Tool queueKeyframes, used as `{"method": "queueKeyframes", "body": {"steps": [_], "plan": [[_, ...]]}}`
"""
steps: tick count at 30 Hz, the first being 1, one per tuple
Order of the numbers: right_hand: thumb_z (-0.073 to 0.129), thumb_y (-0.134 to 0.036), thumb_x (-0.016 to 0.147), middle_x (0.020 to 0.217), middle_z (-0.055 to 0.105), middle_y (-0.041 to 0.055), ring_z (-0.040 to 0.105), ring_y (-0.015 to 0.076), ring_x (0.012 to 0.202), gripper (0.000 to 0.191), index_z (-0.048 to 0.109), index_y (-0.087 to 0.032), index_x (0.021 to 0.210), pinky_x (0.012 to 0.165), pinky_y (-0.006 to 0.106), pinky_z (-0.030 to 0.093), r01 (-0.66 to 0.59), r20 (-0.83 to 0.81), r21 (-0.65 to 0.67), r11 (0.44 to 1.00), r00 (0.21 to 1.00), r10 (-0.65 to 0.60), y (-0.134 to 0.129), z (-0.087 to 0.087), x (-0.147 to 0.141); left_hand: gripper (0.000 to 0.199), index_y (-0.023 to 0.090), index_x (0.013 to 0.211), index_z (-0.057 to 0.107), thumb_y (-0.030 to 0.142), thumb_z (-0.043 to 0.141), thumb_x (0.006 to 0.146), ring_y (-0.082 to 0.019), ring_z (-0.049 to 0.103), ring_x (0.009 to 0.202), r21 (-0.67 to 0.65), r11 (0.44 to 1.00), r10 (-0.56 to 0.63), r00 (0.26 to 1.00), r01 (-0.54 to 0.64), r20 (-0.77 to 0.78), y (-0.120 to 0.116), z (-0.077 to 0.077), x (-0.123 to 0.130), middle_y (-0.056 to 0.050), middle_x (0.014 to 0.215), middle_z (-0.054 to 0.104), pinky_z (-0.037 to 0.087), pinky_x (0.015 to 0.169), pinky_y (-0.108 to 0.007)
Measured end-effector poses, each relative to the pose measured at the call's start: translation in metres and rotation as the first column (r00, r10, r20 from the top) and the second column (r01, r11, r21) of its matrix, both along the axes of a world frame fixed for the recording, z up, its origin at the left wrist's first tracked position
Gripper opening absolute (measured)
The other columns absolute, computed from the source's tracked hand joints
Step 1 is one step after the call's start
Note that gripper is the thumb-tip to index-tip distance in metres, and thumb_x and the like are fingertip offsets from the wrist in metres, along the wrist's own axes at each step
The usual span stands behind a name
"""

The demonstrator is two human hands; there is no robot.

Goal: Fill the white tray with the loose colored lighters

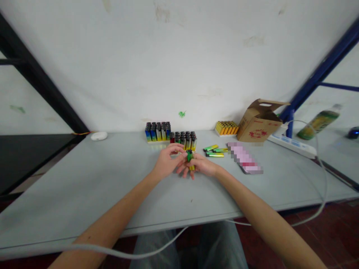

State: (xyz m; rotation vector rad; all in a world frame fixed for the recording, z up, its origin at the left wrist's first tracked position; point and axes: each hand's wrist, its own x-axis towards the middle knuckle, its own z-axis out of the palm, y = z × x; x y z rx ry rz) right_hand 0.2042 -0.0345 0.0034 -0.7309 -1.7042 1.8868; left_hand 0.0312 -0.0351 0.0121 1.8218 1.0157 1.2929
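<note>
A green and yellow lighter is in my right hand, above the table and in front of the lighter rows. My left hand meets it from the other side, its thumb and forefinger closed at the lighter's green upper end. The fingers partly hide the lighter. Just behind my hands stands a block of upright lighters with black tops in mixed colours. Farther back on the left is another block of upright blue and yellow lighters. Several loose green-yellow lighters lie right of my right hand.
A pixelated pink phone lies on the grey table. Behind it are a tray of yellow cylinders, an open cardboard box and a power strip. A white case sits back left. A white cable loops at right.
</note>
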Motion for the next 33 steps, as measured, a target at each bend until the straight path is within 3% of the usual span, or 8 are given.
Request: {"method": "queueKeyframes", "body": {"steps": [4,8,15,23,27,33], "plan": [[0.047,-0.020,0.066,0.075,0.070,0.0096,0.050,0.0093,0.046,0.028,0.064,-0.008,0.086,0.036,0.018,0.035,0.064,0.027,0.081,0.995,0.997,-0.066,-0.003,0.004,-0.001,0.016,0.017,0.071,0.068,0.033,0.066,0.073,-0.022,0.061,0.097,-0.019,1.000,0.011,1.000,-0.011,0.001,-0.001,0.002,0.000,-0.010,0.103,0.065,0.048,0.088,-0.038],[0.045,-0.020,0.065,0.063,0.065,0.0040,0.036,0.0065,0.039,0.025,0.061,-0.010,0.081,0.035,0.019,0.027,0.100,0.029,0.104,0.990,0.994,-0.104,-0.006,0.007,-0.003,0.017,0.017,0.068,0.067,0.033,0.064,0.074,-0.023,0.061,0.100,-0.053,0.999,-0.008,1.000,0.009,0.014,-0.005,0.004,0.002,-0.010,0.099,0.065,0.049,0.089,-0.037],[0.043,-0.021,0.065,0.054,0.059,0.0004,0.034,0.0071,0.040,0.022,0.059,-0.013,0.077,0.037,0.019,0.026,0.133,0.030,0.112,0.985,0.990,-0.137,-0.006,0.003,-0.006,0.027,0.018,0.056,0.061,0.030,0.059,0.080,-0.023,0.059,0.105,-0.016,0.999,-0.029,0.999,0.029,-0.023,-0.009,0.006,0.004,-0.007,0.081,0.065,0.046,0.094,-0.035],[0.043,-0.022,0.064,0.044,0.048,-0.0033,0.032,0.0081,0.039,0.017,0.058,-0.015,0.065,0.037,0.020,0.025,0.140,0.032,0.132,0.981,0.989,-0.146,-0.009,0.008,-0.009,0.033,0.018,0.051,0.058,0.030,0.058,0.081,-0.023,0.061,0.104,0.023,0.999,-0.036,0.999,0.037,-0.023,-0.009,0.006,0.003,-0.007,0.084,0.065,0.046,0.093,-0.035],[0.041,-0.024,0.066,0.041,0.040,-0.0038,0.032,0.0081,0.039,0.022,0.058,-0.014,0.056,0.038,0.020,0.025,0.125,0.064,0.178,0.976,0.988,-0.138,-0.007,0.008,-0.008,0.023,0.017,0.059,0.059,0.031,0.062,0.077,-0.022,0.064,0.095,-0.030,0.999,-0.018,0.998,0.020,0.059,-0.010,0.004,0.008,-0.005,0.080,0.065,0.049,0.089,-0.034],[0.041,-0.023,0.067,0.043,0.042,-0.0034,0.033,0.0081,0.039,0.020,0.056,-0.015,0.057,0.039,0.021,0.026,0.138,0.022,0.182,0.974,0.989,-0.144,-0.006,0.009,-0.007,0.021,0.017,0.080,0.062,0.035,0.068,0.073,-0.018,0.064,0.076,-0.123,0.992,0.066,0.975,-0.040,0.211,-0.010,0.001,0.013,-0.001,0.070,0.065,0.053,0.070,-0.030]]}}
